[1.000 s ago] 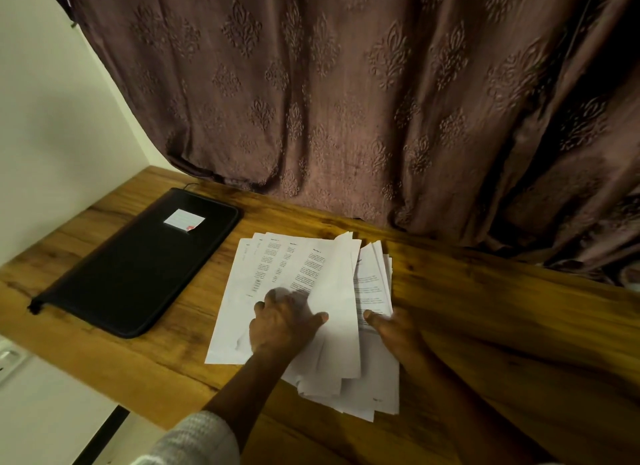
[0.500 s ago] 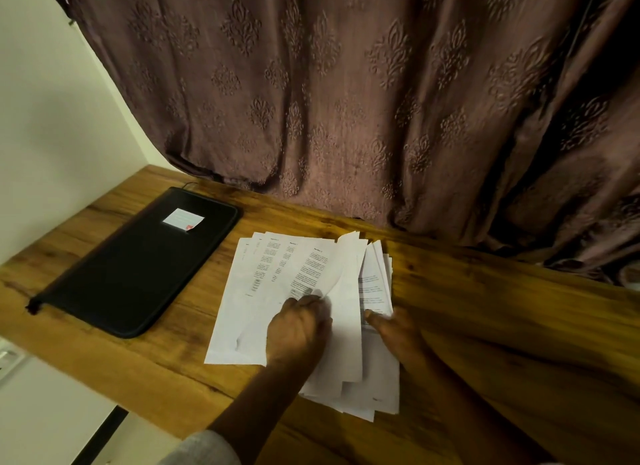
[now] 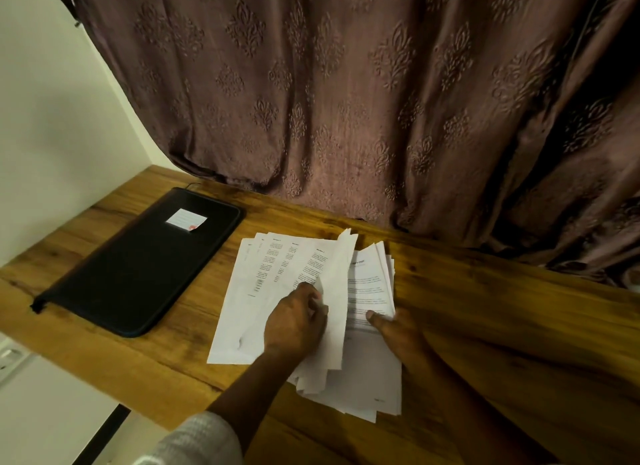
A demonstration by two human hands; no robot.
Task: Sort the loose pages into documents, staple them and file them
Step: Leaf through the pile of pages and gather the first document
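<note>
Wooden desk (image 3: 502,326) under dim light, and the loose pages (image 3: 277,267) lie in the middle of it, fanned out to the left with printed text showing; beside them on the right sits a thicker pile (image 3: 372,367), edges ragged; between the two one lifted page (image 3: 337,291) stands up, pinched by the curled fingers of the left hand (image 3: 294,322); the right hand (image 3: 398,329) lays its thumb flat on the pile, its other fingers hidden, so whether they grip underneath cannot be told; sorting looks early, nothing squared into sets, no staple or stapler in sight, nothing filed; well to the left the black folder (image 3: 138,263) lies zipped shut, a small label (image 3: 185,218) on its cover; behind hangs a brown patterned curtain (image 3: 346,100), a pale wall (image 3: 52,118) at the left.
</note>
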